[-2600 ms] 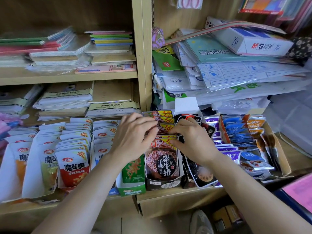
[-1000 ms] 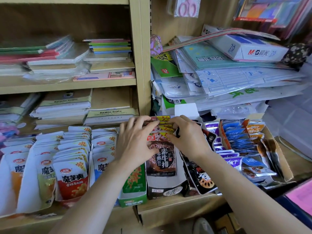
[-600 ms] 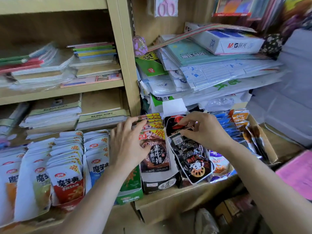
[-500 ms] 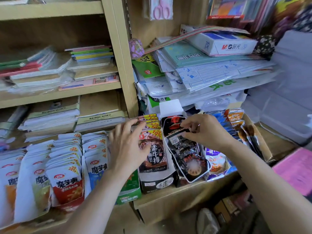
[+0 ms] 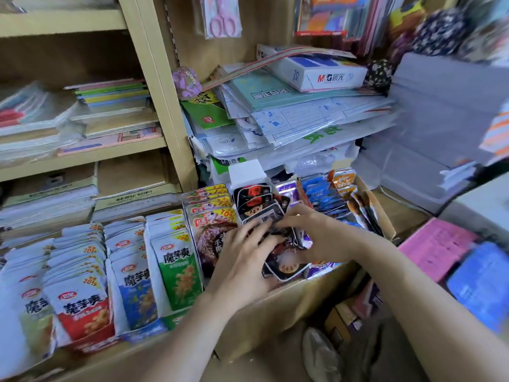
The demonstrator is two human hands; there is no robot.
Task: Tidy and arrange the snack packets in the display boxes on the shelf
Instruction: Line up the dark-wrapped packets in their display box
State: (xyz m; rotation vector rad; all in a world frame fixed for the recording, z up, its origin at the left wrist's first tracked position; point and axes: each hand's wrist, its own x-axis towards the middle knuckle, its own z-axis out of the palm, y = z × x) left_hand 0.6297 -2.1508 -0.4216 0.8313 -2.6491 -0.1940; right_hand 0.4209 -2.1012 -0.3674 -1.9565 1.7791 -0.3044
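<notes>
At the shelf [image 5: 289, 301] front edge, white packets [image 5: 82, 271] stood in neat rows; left hand [image 5: 242, 263] pressed flat, right hand [image 5: 322, 235] pinched jumbled black packets [image 5: 286, 267] mid-shelf, and blue packets [image 5: 319, 194] beyond likely awaited tidying.

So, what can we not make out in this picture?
Head view:
- Middle black packets: covered by left hand and right hand; the right hand's grip unclear.
- Brown packet label: partly behind the left hand.
- Pink item and blue item, right: blurred.
- Leftmost white packets: cut by the edge.
</notes>
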